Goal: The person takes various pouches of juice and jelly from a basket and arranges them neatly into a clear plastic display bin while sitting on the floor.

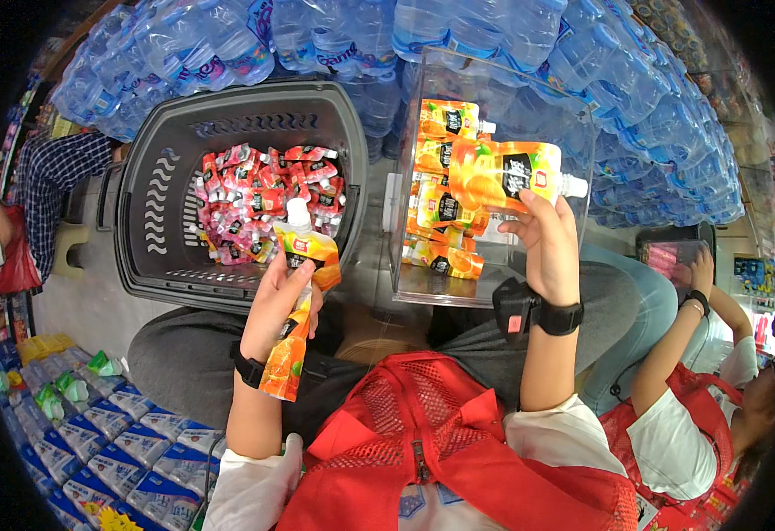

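Observation:
My left hand [269, 312] grips an orange spouted jelly pouch [327, 261], its white cap pointing up over the near rim of a dark grey plastic basket [141, 279]. A second orange pouch [284, 373] hangs below the fingers against the wrist. Small red and pink spouted pouches [269, 199] are heaped on the basket floor. In my right hand [552, 255] another orange pouch [487, 174] lies sideways, cap to the right, above a clear plastic bin [440, 292]. Several orange pouches [450, 262] rest inside along the bin's left side.
Shrink-wrapped water bottles [334, 40] are stacked behind the basket and bin. At right sits a co-worker [676, 425] with a hand at another clear bin [669, 255]. Another person's checked trouser leg [62, 179] is at left, beyond packaged goods [128, 438].

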`<state>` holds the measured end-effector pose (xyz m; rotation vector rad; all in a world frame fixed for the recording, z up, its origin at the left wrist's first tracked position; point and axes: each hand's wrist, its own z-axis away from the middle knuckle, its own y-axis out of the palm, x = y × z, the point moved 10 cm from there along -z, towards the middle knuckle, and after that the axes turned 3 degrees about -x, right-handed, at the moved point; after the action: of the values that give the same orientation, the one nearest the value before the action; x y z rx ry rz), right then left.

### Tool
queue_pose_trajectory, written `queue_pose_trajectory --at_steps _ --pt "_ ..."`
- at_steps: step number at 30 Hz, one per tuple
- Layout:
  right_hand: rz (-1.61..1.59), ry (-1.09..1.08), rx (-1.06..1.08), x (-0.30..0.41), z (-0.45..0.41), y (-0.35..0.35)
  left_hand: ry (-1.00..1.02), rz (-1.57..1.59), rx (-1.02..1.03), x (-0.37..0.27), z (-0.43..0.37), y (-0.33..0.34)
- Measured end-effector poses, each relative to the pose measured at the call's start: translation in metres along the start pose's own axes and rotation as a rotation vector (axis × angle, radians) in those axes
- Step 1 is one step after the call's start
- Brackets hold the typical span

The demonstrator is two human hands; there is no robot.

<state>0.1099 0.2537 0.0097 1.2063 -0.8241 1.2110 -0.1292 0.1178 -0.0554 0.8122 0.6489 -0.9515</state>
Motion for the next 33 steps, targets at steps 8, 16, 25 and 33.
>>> queue_pose_trajectory --at_steps 8,16,25,33 --pt "0.288 0.372 0.082 -0.066 -0.029 0.006 0.000 0.021 -0.019 0.001 -0.001 -0.006" --pt "0.224 0.457 0.065 -0.087 -0.039 0.002 0.017 -0.009 -0.019 -0.002 0.003 -0.004" --pt "0.528 0.274 0.049 -0.082 -0.050 -0.021 -0.012 -0.007 -0.030 0.004 0.002 -0.006" --pt "0.565 0.076 -0.101 -0.060 -0.044 -0.025 -0.013 -0.008 -0.040 0.004 0.000 -0.005"
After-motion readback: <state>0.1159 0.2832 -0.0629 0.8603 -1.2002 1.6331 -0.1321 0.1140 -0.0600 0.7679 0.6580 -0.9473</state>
